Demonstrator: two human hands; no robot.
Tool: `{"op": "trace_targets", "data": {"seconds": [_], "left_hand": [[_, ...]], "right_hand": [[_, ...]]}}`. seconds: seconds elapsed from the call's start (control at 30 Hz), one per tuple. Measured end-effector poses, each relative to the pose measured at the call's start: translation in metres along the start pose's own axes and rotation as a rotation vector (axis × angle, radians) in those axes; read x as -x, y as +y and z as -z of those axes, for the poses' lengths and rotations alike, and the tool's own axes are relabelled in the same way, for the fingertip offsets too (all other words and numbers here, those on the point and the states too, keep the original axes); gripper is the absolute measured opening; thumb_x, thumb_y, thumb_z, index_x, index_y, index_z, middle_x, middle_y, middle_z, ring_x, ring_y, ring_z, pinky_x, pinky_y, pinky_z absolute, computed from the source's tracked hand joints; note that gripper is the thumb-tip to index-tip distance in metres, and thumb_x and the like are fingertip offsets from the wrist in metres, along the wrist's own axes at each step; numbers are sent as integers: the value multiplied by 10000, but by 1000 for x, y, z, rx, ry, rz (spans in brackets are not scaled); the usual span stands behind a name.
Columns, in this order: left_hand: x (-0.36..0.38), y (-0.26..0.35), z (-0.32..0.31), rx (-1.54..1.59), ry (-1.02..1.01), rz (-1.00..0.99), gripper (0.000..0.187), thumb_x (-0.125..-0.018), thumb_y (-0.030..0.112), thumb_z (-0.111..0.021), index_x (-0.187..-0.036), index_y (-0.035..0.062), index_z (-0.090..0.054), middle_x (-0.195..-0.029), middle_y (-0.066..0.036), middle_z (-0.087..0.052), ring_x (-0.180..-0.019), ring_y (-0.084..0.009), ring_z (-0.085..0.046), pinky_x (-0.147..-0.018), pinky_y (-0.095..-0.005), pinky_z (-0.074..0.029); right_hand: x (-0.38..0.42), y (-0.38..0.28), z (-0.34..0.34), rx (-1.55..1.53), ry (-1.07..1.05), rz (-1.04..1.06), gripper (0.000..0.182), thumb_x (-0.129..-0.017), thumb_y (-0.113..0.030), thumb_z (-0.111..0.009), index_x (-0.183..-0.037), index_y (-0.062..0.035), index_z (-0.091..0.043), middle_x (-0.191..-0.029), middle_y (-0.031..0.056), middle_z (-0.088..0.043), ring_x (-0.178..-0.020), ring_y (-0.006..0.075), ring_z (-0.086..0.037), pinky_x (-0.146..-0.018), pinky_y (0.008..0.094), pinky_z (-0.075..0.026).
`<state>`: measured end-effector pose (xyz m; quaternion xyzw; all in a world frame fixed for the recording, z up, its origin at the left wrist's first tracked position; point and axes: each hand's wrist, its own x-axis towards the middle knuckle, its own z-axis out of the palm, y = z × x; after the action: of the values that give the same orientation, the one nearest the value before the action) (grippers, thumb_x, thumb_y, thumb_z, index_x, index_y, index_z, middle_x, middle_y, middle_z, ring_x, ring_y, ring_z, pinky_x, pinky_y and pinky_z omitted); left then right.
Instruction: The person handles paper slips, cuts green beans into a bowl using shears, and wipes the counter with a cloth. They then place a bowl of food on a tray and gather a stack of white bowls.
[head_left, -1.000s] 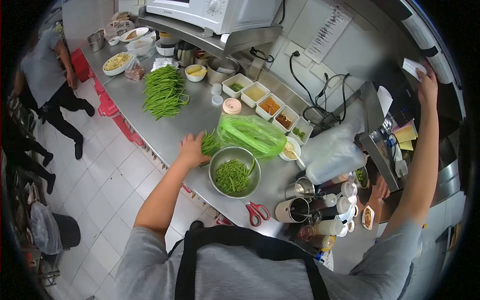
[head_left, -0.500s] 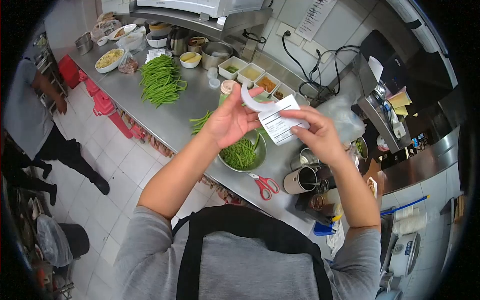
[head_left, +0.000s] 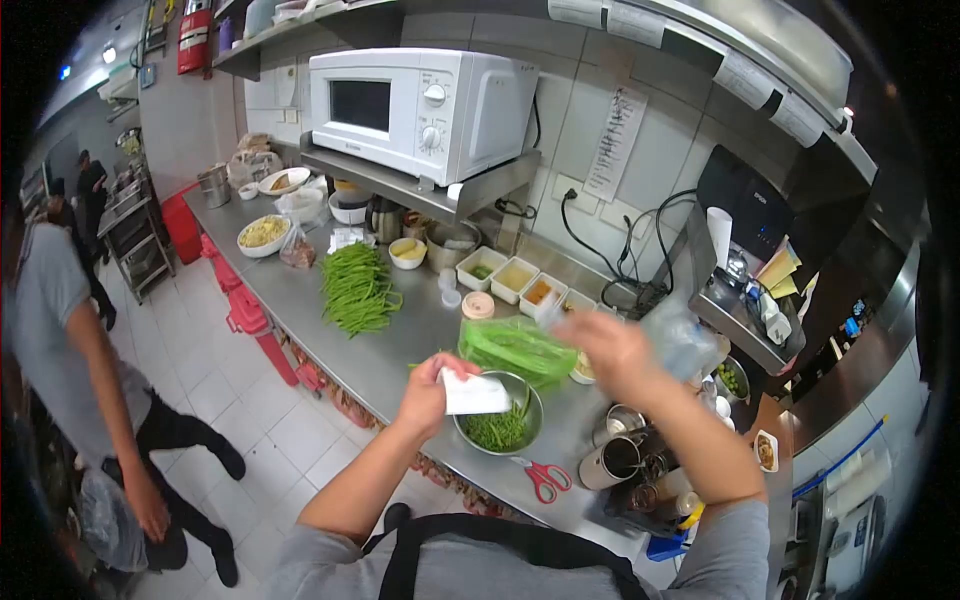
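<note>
My left hand [head_left: 430, 392] is closed on a white paper slip [head_left: 474, 394], held over the rim of a metal bowl [head_left: 540, 425]. Chopped green stalks [head_left: 497, 428] lie in that bowl. Out to the right, my right hand [head_left: 615, 352] is raised over the counter and smeared by motion, so its fingers do not read clearly. A bright green plastic bag [head_left: 515, 352] lies behind the bowl, between the two hands. Red-handled scissors [head_left: 547, 482] rest on the counter just in front of the bowl.
Long green beans [head_left: 358, 288] are heaped on the steel counter [head_left: 330, 365]. Seasoning tubs [head_left: 515, 280] line the back, and a microwave [head_left: 420, 110] sits on a shelf above. Dark containers [head_left: 612, 462] stand at right. Another person [head_left: 75, 330] is at left.
The slip has come down over the bowl in my left hand; my right hand has let go of it and shifted. The view has tilted up, and the other person has come closer.
</note>
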<state>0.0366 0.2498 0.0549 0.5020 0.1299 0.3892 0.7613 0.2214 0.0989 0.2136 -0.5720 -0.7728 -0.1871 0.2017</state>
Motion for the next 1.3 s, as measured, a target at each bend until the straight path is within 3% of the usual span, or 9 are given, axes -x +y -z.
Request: {"op": "trace_targets", "data": {"seconds": [0.17,0.27,0.5,0.63,0.83,0.9,0.97,1.07,1.3], "left_hand": [[-6,-1,65,-329,160,-332,192,-734,-115,-482,-752,52,-575,-899,-60,-564,-832,-164,-536,-822,-256,-426],[-7,27,114,-245,61,-2,196,-785,-82,-436,-816,31,-594,-867,-76,-577,-821,-177,-541,-791,-272,-445],[-14,106,211,-94,116,-17,170,-842,94,-492,-913,-22,-595,-850,-70,-590,-736,-143,-565,-621,-264,-489],[-35,118,252,-294,154,4,171,-781,-12,-546,-951,-2,-555,-782,-51,-578,-631,-98,-558,-493,-212,-466],[-88,129,243,-416,74,-70,264,-753,-88,-570,-994,2,-509,-933,-78,-559,-723,-91,-556,-604,-211,-479],[-107,121,232,-295,50,-80,275,-759,-89,-581,-1010,-5,-507,-963,-78,-549,-765,-84,-543,-663,-211,-467],[-119,117,217,-250,3,-46,286,-769,-92,-574,-1040,-18,-521,-944,-56,-545,-768,-81,-537,-676,-206,-456],[-146,94,207,-135,-145,-8,299,-775,-102,-554,-1064,-23,-537,-921,-29,-542,-787,-80,-535,-684,-199,-446],[-187,107,163,-116,-329,-155,255,-777,-114,-528,-1011,-40,-601,-1101,-50,-439,-957,-121,-528,-803,-230,-434]], "right_hand": [[-136,40,45,56,442,32,326,-701,81,-484,-929,-93,-639,-902,96,-634,-844,273,-601,-759,340,-477],[-227,69,55,-85,683,-30,236,-757,16,-472,-855,-96,-655,-793,74,-634,-734,199,-595,-704,293,-466],[-386,155,55,-169,895,-383,219,-754,9,-498,-870,-61,-670,-844,33,-643,-737,117,-585,-658,233,-452],[-394,173,37,-418,918,-572,277,-748,22,-502,-937,-77,-678,-872,45,-636,-722,111,-588,-584,213,-431],[-403,163,52,139,1004,-568,197,-758,-28,-574,-925,-56,-676,-843,32,-651,-732,102,-590,-621,206,-440],[-390,144,39,463,1043,-387,213,-745,-110,-580,-928,-15,-634,-992,203,-596,-943,311,-561,-807,380,-440],[-366,101,23,406,961,-197,206,-751,-139,-600,-919,-22,-622,-975,191,-592,-914,308,-566,-792,376,-445],[-347,101,-1,165,867,-331,171,-768,-72,-613,-927,-52,-674,-829,16,-656,-735,69,-574,-639,201,-435],[-380,95,20,68,838,-241,216,-788,-13,-546,-971,-46,-656,-869,-6,-630,-727,42,-524,-644,192,-412]]}}
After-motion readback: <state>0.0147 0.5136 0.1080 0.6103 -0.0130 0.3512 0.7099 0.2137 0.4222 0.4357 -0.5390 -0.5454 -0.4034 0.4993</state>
